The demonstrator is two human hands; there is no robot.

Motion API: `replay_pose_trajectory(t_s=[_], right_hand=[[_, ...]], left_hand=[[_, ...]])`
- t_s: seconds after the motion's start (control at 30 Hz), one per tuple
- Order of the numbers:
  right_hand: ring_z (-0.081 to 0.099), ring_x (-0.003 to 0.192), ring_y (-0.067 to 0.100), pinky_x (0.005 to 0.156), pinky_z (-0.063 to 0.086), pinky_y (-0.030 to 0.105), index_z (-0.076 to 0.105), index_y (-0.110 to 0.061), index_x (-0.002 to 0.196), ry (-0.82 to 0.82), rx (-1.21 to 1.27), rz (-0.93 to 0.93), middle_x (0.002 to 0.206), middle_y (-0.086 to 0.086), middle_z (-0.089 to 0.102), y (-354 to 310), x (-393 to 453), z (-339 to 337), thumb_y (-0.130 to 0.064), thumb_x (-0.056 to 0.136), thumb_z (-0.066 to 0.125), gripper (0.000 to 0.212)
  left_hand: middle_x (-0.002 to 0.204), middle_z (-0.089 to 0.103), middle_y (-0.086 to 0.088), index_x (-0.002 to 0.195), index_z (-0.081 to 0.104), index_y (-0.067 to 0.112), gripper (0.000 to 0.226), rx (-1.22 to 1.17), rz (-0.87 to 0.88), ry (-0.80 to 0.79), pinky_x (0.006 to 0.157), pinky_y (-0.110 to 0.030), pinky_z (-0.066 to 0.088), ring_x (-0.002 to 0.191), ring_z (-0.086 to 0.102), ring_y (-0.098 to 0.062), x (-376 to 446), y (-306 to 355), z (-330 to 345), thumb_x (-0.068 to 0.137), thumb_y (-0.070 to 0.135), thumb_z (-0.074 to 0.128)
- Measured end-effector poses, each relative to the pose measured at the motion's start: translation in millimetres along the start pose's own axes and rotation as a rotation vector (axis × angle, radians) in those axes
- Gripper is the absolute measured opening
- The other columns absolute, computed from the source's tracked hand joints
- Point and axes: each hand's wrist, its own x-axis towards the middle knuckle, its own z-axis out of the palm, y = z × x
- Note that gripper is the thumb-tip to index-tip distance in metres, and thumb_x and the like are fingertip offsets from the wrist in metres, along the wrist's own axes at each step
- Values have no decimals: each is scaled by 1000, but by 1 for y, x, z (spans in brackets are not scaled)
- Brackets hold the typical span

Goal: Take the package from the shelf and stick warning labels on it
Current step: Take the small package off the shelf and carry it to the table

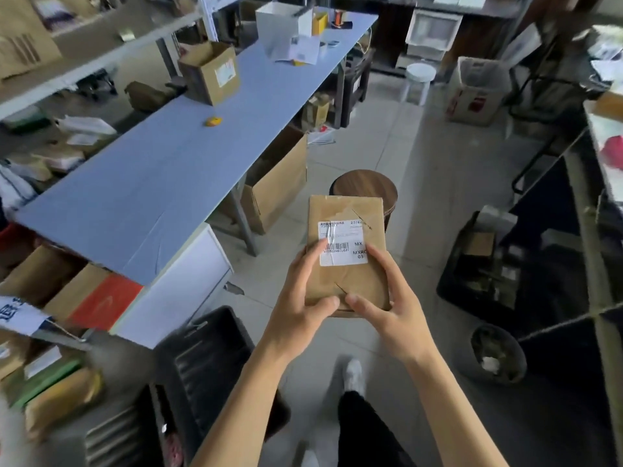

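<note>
A flat brown cardboard package (350, 214) with a white shipping label (347, 252) on its top face is held in front of me, above the tiled floor. My left hand (303, 298) grips its near left corner, thumb on top and a finger lying across the label. My right hand (391, 298) grips the near right corner, thumb on top beside the left thumb. The shelf (67, 55) with other parcels stands at the far left. No warning labels can be made out in the blurred view.
A long blue table (151, 183) runs along the left, bearing an open cardboard box (210, 72), a small yellow object (213, 121) and a white box (279, 26). A round wooden stool (365, 187) stands just beyond the package. Black crates (205, 358) and boxes crowd the floor.
</note>
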Motion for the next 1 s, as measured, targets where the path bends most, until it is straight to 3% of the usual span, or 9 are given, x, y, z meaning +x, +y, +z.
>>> replay_pose_trajectory(t_s=[0.2,0.37,0.43,0.5,0.57,0.67,0.83,1.0], right_hand=[[34,146,15,113,41,49,42,-50,139,-78,22,14,153,-12,42,30,171,-15,-31,78,79,74],[48,134,15,110,45,46,46,-42,139,-234,62,-33,142,-9,51,19,304,-2,-18,80,78,71],[44,139,18,111,42,50,45,-41,140,-309,61,-33,145,-7,50,21,354,14,-24,79,79,72],[35,146,21,114,37,53,43,-44,141,-380,35,-22,152,-5,45,23,401,34,-38,75,80,77],[34,147,19,114,37,53,42,-47,141,-443,23,-12,153,-5,44,24,445,57,-41,74,80,77],[48,136,15,110,44,47,45,-44,139,-508,49,-30,145,-6,52,22,505,94,-26,78,80,73],[51,132,5,108,48,40,47,-42,139,-495,41,-23,143,-18,52,12,610,154,-17,79,79,72],[51,133,11,106,49,42,48,-44,137,-490,4,-40,144,-13,51,-4,708,209,-24,77,80,71]], left_hand=[[153,36,15,147,33,40,76,15,-22,76,102,-10,41,139,37,2,156,-12,-25,81,11,58],[155,35,15,147,33,42,77,11,-29,234,107,-17,42,141,36,0,253,-1,-66,81,10,58],[156,35,13,147,33,42,77,-7,-37,306,107,-19,42,142,35,-2,283,-1,-88,82,8,57],[156,36,12,147,33,43,77,-24,-45,378,111,-31,43,142,36,-6,309,-5,-112,83,7,57],[155,37,12,147,33,42,78,-22,-60,459,112,-38,43,142,36,-8,337,-12,-139,81,8,57],[154,37,12,145,35,45,78,-9,-79,547,112,-41,44,141,38,-9,381,-26,-184,79,10,59],[149,41,16,144,37,44,77,-28,-73,543,110,-40,45,136,43,-3,467,-33,-271,79,9,58],[153,38,16,143,35,49,76,-39,-65,561,106,-40,49,138,41,-6,542,-37,-351,80,13,58]])
